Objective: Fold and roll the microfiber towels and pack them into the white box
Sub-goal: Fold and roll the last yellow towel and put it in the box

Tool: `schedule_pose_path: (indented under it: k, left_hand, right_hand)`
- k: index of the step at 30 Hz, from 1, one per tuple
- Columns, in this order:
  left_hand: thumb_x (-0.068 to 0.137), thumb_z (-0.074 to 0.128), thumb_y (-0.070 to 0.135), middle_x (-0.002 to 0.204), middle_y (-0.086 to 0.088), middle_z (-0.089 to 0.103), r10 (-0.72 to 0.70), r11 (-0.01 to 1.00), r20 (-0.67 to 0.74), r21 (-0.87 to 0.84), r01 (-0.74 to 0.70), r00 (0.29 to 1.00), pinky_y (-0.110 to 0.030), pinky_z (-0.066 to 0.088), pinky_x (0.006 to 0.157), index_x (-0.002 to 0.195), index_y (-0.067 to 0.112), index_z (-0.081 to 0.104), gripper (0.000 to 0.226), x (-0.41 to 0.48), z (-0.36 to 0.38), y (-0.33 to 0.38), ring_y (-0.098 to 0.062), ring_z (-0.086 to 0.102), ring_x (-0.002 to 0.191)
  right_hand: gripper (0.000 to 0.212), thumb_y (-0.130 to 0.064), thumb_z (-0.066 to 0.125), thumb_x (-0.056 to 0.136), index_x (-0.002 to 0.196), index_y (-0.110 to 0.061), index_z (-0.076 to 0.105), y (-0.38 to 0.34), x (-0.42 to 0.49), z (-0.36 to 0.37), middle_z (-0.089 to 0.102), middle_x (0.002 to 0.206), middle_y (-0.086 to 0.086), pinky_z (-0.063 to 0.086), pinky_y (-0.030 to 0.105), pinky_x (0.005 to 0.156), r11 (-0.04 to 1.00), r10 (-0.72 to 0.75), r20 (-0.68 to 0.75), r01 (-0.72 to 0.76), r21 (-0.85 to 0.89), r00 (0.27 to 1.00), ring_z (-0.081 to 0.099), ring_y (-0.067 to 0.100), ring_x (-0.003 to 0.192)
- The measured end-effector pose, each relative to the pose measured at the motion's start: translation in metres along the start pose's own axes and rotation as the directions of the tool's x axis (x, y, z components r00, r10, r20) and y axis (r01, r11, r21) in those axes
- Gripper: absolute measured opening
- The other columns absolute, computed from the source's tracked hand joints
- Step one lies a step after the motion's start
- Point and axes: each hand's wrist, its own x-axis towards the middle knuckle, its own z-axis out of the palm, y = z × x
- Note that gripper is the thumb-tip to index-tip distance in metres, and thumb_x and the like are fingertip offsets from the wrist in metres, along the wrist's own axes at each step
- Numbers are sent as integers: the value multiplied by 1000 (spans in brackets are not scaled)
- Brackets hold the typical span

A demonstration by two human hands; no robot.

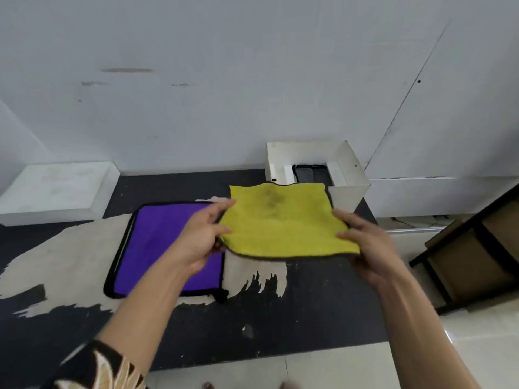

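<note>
A patterned sleeve [98, 366] covers the left arm at the nearest edge, over a dark table [280, 318] with pale worn patches. Farther in, both hands hold the yellow towel [283, 223] spread flat between them, lifted off the table. The left hand [200, 237] pinches its left edge, thumb on top and fingers curled beneath. The right hand [365, 242] grips its right edge the same way, thumb over the dark hem.

Below the left hand, and reaching out to its left, the purple towel [157, 242] lies flat on the table, its black border showing. The left wrist hides part of it.

Just beyond the held towel, nearer the right hand's side, stands the white box [348, 175], open at the top. The towel's far edge covers part of its front. Dark grey rolls [309, 174] sit inside it. Well off beyond the left hand, a white block [56, 186] rests against the wall.
</note>
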Motion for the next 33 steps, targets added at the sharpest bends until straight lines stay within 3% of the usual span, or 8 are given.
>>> schedule_pose_path:
  k: [6, 8, 11, 16, 22, 25, 28, 33]
  left_hand:
    - [91, 62, 2, 124, -6, 66, -291, 912, -241, 225, 344, 926, -36, 57, 76, 119, 17, 61, 32, -4, 31, -156, -19, 65, 95]
    - [86, 70, 11, 125, -7, 65, -276, 846, -313, 369, 384, 909, -35, 53, 88, 122, 16, 61, 37, -8, 33, -180, -21, 63, 105]
    - [85, 71, 17, 123, -8, 60, -198, 765, -395, 510, 393, 897, -27, 44, 80, 129, 14, 56, 47, -11, 43, -184, -23, 60, 107]
    - [82, 60, 0, 109, -8, 57, -249, 722, -442, 508, 470, 862, -32, 51, 72, 128, 14, 49, 50, -20, 53, -190, -20, 57, 88]
    - [84, 62, 9, 124, -9, 52, -326, 573, -430, 619, 537, 842, -35, 50, 83, 132, 18, 42, 53, -38, 53, -195, -23, 56, 104]
    - [88, 64, 24, 128, -9, 46, -149, 355, -460, 801, 481, 876, -36, 49, 76, 129, 19, 44, 46, -40, 57, -186, -27, 57, 103]
    - [89, 65, 31, 135, -8, 42, 64, 213, -296, 937, 277, 953, -40, 50, 91, 139, 20, 43, 55, -24, 63, -178, -27, 47, 119]
    - [90, 62, 43, 163, -9, 4, -38, 13, -17, 1000, 18, 999, -50, 23, 115, 155, 28, 14, 83, 32, 72, -159, -33, 13, 147]
  right_hand:
    - [45, 13, 54, 85, 125, -7, 60, 125, 35, -57, 67, 111, 5, 52, 25, 64, 812, 195, -124, -232, -536, 973, 62, 13, 84]
    - [42, 3, 58, 87, 127, -11, 58, 148, 40, -65, 62, 100, -3, 54, 28, 57, 723, 228, -162, -279, -632, 960, 62, 16, 84]
    - [44, -8, 64, 84, 127, -16, 57, 157, 43, -72, 62, 109, 2, 58, 41, 77, 592, 144, -157, -212, -778, 977, 63, 23, 96]
    - [50, -11, 67, 81, 128, -18, 53, 162, 41, -87, 59, 120, 10, 50, 34, 82, 465, 90, -160, -183, -866, 983, 60, 25, 101]
    - [48, -6, 60, 83, 129, -15, 50, 150, 31, -101, 50, 124, 14, 43, 34, 82, 276, 128, -144, -174, -945, 981, 52, 28, 100]
    - [44, -16, 57, 86, 129, -13, 48, 144, 36, -87, 45, 131, 17, 41, 42, 94, 131, 1, -81, -81, -988, 997, 41, 38, 119]
    - [57, -37, 59, 92, 140, -14, 38, 139, 55, -58, 33, 146, 17, 38, 49, 103, 47, -73, 84, 88, -995, 994, 30, 39, 132]
    - [73, -52, 50, 96, 153, -23, 16, 138, 107, -11, -1, 163, 12, 16, 60, 115, -10, -8, 242, 242, -970, 970, 1, 36, 149]
